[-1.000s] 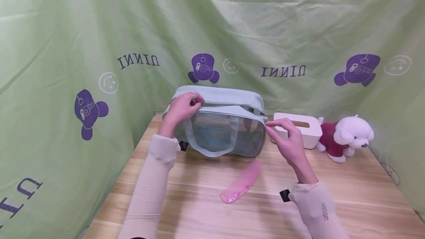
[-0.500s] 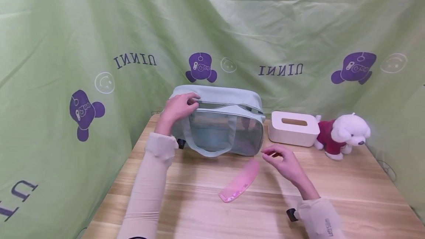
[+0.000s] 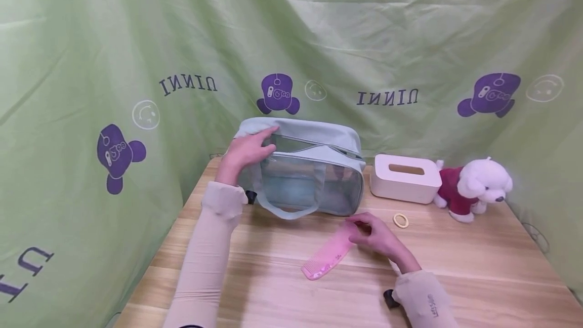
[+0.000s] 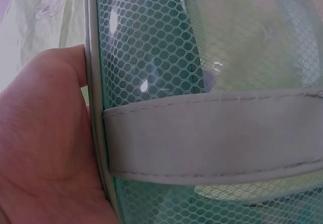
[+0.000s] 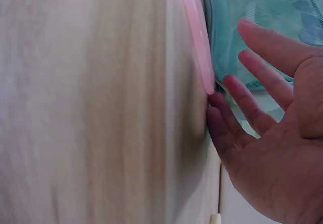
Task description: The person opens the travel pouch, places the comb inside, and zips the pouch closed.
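Observation:
A light-blue bag [image 3: 296, 181] with see-through mesh sides stands at the back of the table, its zipped top parted. At the top left of it is my left hand [image 3: 248, 152], index finger and thumb spread across the opening. In the left wrist view, the palm lies along the piped edge of the bag, and most fingers are hidden. A pink comb [image 3: 328, 254] lies flat in front of the bag. My right hand [image 3: 375, 237] is at the comb's far end; in the right wrist view its fingers [image 5: 247, 100] are spread beside the comb [image 5: 199, 37], not closed on it.
A yellow ring [image 3: 401, 220] lies on the wooden table [image 3: 478, 267], right of my right hand. Behind it stand a white tissue box [image 3: 405, 186] and a plush white dog [image 3: 483, 181] in a red top. A green printed curtain [image 3: 319, 39] surrounds the table.
My right hand has come down from the bag's right end to the comb. The yellow ring has come into view on the table. My left hand's fingers have spread, and the opening is wider.

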`<state>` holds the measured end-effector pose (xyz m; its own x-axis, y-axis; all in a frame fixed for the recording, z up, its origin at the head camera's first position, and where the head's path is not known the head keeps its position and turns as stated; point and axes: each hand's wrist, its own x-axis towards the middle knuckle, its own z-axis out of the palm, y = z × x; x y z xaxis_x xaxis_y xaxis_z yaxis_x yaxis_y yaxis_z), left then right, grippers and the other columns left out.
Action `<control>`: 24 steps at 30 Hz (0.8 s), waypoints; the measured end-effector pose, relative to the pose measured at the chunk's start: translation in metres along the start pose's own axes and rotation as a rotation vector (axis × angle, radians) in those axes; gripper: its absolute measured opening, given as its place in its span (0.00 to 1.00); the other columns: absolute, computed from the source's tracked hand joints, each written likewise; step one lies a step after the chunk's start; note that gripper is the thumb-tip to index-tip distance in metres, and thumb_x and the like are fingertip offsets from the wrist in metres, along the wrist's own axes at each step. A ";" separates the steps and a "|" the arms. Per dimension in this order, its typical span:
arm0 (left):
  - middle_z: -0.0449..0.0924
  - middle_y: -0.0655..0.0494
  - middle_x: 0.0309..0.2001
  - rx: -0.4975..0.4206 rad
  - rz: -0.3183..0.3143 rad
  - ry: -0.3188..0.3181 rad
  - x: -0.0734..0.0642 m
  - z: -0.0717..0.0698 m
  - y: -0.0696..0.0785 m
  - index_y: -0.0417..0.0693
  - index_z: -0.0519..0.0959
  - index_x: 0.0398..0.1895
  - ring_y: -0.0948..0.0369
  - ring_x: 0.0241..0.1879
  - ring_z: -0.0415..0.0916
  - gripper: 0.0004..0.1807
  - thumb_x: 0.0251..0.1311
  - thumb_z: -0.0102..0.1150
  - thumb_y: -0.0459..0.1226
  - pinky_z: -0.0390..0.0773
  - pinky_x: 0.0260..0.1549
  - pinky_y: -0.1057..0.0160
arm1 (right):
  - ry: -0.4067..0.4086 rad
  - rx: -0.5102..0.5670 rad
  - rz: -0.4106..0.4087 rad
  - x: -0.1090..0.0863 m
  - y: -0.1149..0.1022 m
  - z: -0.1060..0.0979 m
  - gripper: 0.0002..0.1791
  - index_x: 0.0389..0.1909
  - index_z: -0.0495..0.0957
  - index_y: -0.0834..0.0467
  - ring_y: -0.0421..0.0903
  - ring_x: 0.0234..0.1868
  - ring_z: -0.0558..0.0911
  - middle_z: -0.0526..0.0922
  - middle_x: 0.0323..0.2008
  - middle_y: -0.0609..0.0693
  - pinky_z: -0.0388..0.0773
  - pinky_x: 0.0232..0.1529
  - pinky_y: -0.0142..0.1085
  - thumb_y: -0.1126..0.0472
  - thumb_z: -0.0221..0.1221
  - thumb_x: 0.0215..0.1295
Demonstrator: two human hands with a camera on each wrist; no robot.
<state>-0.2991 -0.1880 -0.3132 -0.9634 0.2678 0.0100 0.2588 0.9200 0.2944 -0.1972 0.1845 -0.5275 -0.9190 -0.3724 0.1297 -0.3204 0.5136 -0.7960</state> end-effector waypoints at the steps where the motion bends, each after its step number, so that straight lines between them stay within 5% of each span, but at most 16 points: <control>1: 0.62 0.52 0.79 0.010 -0.007 -0.007 0.000 0.000 0.000 0.73 0.52 0.83 0.41 0.74 0.65 0.37 0.71 0.44 0.55 0.66 0.68 0.37 | -0.002 -0.015 0.000 0.000 0.000 0.001 0.27 0.58 0.83 0.62 0.60 0.60 0.81 0.84 0.56 0.59 0.77 0.63 0.52 0.64 0.74 0.57; 8: 0.67 0.43 0.76 0.061 -0.014 0.001 0.002 0.002 0.000 0.75 0.44 0.84 0.42 0.65 0.74 0.40 0.70 0.42 0.57 0.73 0.61 0.42 | -0.044 -0.045 -0.034 0.005 0.001 0.005 0.33 0.60 0.81 0.64 0.61 0.60 0.80 0.83 0.57 0.61 0.74 0.64 0.57 0.63 0.78 0.51; 24: 0.68 0.47 0.76 0.005 -0.011 0.088 0.004 0.008 0.003 0.74 0.47 0.83 0.45 0.73 0.67 0.43 0.67 0.52 0.54 0.65 0.69 0.42 | -0.063 -0.055 -0.045 0.007 0.007 0.005 0.34 0.58 0.83 0.62 0.56 0.57 0.80 0.84 0.55 0.57 0.76 0.61 0.43 0.63 0.80 0.47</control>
<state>-0.3017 -0.1825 -0.3197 -0.9685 0.2319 0.0904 0.2484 0.9241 0.2906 -0.2048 0.1818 -0.5349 -0.8874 -0.4435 0.1257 -0.3750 0.5360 -0.7563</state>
